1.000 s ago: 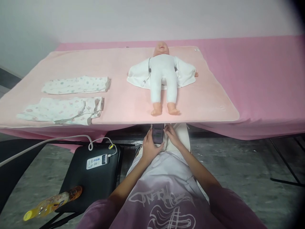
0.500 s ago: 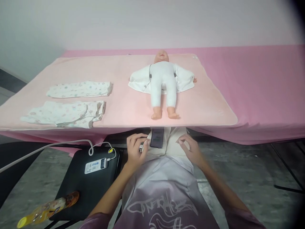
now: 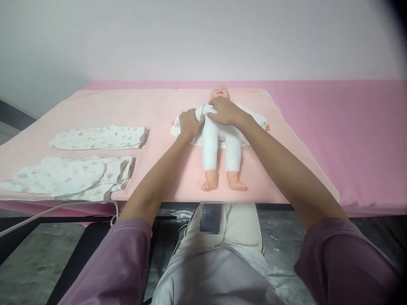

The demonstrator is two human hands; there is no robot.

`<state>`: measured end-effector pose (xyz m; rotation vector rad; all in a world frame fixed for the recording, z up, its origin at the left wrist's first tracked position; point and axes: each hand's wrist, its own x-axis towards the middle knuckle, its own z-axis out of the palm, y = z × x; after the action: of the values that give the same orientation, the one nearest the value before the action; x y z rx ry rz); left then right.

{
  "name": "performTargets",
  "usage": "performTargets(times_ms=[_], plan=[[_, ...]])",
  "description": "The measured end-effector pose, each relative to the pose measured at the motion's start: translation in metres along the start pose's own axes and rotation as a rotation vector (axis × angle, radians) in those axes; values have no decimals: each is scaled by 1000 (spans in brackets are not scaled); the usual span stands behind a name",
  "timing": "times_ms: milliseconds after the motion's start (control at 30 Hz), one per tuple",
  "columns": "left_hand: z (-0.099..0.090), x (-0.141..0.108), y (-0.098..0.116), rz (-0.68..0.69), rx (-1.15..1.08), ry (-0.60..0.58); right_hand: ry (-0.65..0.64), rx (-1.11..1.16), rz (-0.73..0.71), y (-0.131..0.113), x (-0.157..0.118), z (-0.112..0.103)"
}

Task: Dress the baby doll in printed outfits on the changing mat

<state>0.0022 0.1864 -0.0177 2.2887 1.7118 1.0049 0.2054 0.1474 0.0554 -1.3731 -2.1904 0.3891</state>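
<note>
The doll (image 3: pixel 209 149) lay over the white garment (image 3: pixel 255 115), long axis leading away past the right hand (image 3: pixel 227 112), head beyond, feet nearer. That hand curved over its chest; the left hand (image 3: pixel 189 124) was at its side. Whether either gripped, I could not tell.

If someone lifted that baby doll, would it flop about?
The doll may be fairly stiff at its feet, which look smooth and moulded. The white cloth spread loosely at its sides would probably droop. Lying on its back, the doll seems unlikely to roll.
</note>
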Motion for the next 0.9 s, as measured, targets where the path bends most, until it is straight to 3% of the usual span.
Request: performTargets(times_ms=[67,133,267,367,500,700,833,900], plan=[[9,-4,-6,12,60,-11,-128,-100,92,7,41,17],[9,-10,-8,15,105,-10,-199,-224,110,3,64,33],[4,-10,-7,-2,149,-18,-238,-455,109,-12,83,55],[0,-8,-8,-22,172,-23,-199,-495,120,-13,84,60],[-5,-9,-10,-103,124,-13,-11,-318,97,8,68,48],[-6,-10,-17,-252,15,-46,319,3,126,47,31,5],[-4,-9,-16,-210,-8,-45,385,101,116,53,19,-11],[-4,-9,-14,-183,-110,46,351,125,93,48,23,-7]])
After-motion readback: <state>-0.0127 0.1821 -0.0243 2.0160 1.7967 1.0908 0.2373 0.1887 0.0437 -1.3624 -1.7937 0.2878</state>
